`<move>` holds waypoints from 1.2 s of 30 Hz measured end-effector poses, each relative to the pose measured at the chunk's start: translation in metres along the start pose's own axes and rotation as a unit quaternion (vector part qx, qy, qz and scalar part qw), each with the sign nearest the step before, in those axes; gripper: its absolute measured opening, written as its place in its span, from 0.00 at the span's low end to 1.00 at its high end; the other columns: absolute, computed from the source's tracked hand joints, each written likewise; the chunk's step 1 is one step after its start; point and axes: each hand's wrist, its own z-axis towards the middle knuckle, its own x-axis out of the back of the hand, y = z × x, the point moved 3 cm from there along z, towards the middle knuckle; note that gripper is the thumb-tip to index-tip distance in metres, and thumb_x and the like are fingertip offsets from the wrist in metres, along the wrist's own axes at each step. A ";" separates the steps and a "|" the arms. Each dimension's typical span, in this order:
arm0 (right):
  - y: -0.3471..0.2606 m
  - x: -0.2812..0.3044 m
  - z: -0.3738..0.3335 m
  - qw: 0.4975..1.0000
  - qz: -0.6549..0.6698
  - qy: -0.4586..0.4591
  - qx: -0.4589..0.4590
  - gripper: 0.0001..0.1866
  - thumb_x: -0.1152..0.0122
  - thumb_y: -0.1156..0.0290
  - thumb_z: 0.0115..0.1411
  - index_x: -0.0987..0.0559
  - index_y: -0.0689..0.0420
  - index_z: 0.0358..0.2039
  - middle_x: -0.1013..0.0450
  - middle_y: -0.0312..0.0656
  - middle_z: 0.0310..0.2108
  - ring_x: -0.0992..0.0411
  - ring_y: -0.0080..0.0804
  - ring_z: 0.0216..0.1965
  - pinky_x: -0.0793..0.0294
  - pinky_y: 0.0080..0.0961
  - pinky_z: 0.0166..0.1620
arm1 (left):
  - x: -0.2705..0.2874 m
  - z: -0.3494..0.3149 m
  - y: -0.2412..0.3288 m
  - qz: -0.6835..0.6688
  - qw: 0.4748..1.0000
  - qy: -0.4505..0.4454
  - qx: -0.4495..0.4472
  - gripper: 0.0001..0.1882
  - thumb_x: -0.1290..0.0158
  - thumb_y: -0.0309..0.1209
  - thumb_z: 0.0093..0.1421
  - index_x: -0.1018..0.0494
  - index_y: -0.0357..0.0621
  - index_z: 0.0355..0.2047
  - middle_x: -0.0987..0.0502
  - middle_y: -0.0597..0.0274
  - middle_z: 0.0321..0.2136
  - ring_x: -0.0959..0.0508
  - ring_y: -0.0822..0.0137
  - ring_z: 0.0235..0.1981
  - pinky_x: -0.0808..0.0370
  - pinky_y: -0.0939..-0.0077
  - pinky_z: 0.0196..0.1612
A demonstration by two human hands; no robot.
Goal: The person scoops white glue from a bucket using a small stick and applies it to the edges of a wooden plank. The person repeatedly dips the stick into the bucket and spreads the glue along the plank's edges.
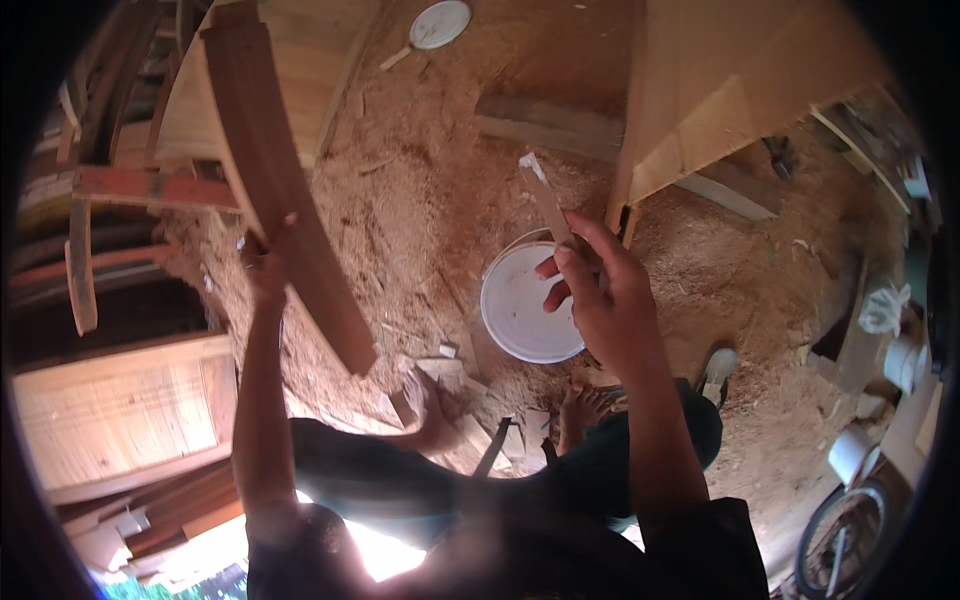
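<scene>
Holds a brown plank (268, 165) in the left grip (265, 270), a thin stick (547, 202) with white paste (529, 161) in the right grip (612, 300), near a white bucket (486, 318); seems to be pasting, next likely needs a steady brown plank

The left forearm (265, 400) rose from about eight o'clock almost straight toward twelve, its wrist (268, 295) barely bent. The left hand (265, 267), between nine and ten o'clock, was closed in a grip, one fingertip (290, 219) showing toward one o'clock from the knuckles. The right forearm (662, 425) came up from five o'clock and leaned toward eleven. At three o'clock the right hand (612, 295) pinched lightly, thumb (567, 264) opposite an index finger (598, 236) angled toward eleven, other fingers loosely curled. The left foot (424, 403), near seven o'clock, was bare.
</scene>
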 end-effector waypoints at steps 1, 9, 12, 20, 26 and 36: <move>0.004 0.007 -0.007 0.999 -0.019 0.031 -0.005 0.19 0.41 0.72 0.79 0.23 0.64 0.66 0.17 0.41 0.38 0.21 0.21 0.30 0.26 0.20 0.33 | -0.032 0.009 0.039 0.052 0.998 0.011 0.025 0.27 0.24 0.40 0.63 0.19 0.38 0.56 0.15 0.61 0.48 0.18 0.71 0.44 0.20 0.73 0.49; -0.034 0.036 -0.064 0.929 -0.237 0.259 0.121 0.17 0.34 0.76 0.72 0.17 0.64 0.60 0.16 0.48 0.40 0.16 0.31 0.37 0.18 0.30 0.40 | 0.055 0.054 0.216 0.262 0.948 -0.176 -0.051 0.42 0.28 0.49 0.65 0.29 0.39 0.71 0.20 0.54 0.56 0.21 0.66 0.56 0.24 0.70 0.58; -0.043 0.032 -0.082 0.918 -0.211 0.309 0.132 0.17 0.32 0.77 0.70 0.16 0.64 0.58 0.17 0.47 0.39 0.17 0.32 0.36 0.19 0.30 0.39 | 0.101 0.020 0.224 0.325 0.923 -0.205 -0.012 0.43 0.28 0.51 0.65 0.30 0.39 0.71 0.20 0.53 0.55 0.21 0.65 0.57 0.24 0.69 0.59; -0.065 0.004 -0.110 0.864 -0.376 0.307 0.136 0.17 0.30 0.77 0.68 0.16 0.66 0.57 0.23 0.45 0.32 0.21 0.32 0.30 0.24 0.33 0.35 | 0.100 -0.106 0.051 0.184 0.879 -0.404 0.175 0.37 0.27 0.42 0.65 0.28 0.38 0.68 0.20 0.59 0.51 0.22 0.69 0.52 0.25 0.70 0.58; -0.024 0.032 -0.139 0.896 -0.375 0.237 -0.027 0.14 0.37 0.74 0.75 0.16 0.67 0.56 0.21 0.48 0.32 0.23 0.33 0.28 0.26 0.35 0.32 | 0.124 -0.123 0.035 0.096 0.884 -0.376 0.262 0.46 0.29 0.44 0.67 0.38 0.40 0.76 0.28 0.50 0.66 0.29 0.59 0.65 0.34 0.63 0.70; 0.028 0.057 -0.092 0.811 -0.577 0.093 0.011 0.15 0.36 0.72 0.75 0.18 0.58 0.60 0.17 0.46 0.32 0.17 0.37 0.31 0.17 0.33 0.37 | 0.179 -0.169 -0.040 0.259 0.904 -0.296 0.169 0.59 0.39 0.72 0.64 0.42 0.38 0.78 0.34 0.33 0.70 0.31 0.41 0.69 0.33 0.46 0.71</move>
